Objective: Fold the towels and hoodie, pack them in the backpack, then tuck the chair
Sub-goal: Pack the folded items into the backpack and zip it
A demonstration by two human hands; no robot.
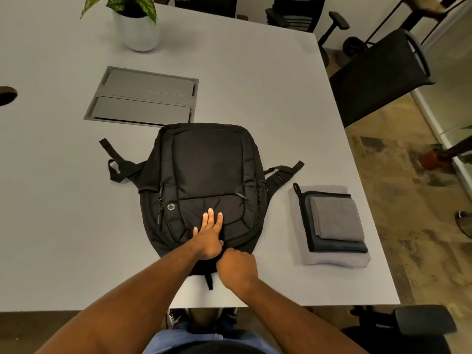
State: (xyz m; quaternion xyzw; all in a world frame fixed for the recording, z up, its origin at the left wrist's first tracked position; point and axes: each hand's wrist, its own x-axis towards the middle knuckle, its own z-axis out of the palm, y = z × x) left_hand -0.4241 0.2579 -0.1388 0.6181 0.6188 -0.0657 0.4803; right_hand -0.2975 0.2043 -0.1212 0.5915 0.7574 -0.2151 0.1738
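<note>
I stood at the near edge of a pale grey rectangular table [255, 85], looking down at a black fabric backpack [207, 175] that lay flat on it, front side up, its top end towards me and its straps trailing out on both sides. My left hand [208, 236] rested flat on the backpack's lower front panel, its fingers [210, 218] straight and close together, pressing the fabric down. My right hand [236, 268] sat just beside the left one at the backpack's near end, its fingers curled in tight and hidden under the knuckles; they seemed to pinch something small at the bag's edge, though I could not tell what. To the right of the backpack, apart from it, lay a neat stack: a folded light grey hoodie [337, 260] at the bottom, a folded dark towel with black trim [332, 246] on top of it, and a smaller folded grey towel [334, 217] on top of that. Farther back on the table a grey metal cable hatch [143, 98] was set into the surface, and a white pot with a green leafy plant [138, 29] stood beyond it. A black mesh office chair [378, 77] stood off the table's far right corner, and the black armrest of another chair [424, 320] showed near my right side.
</note>
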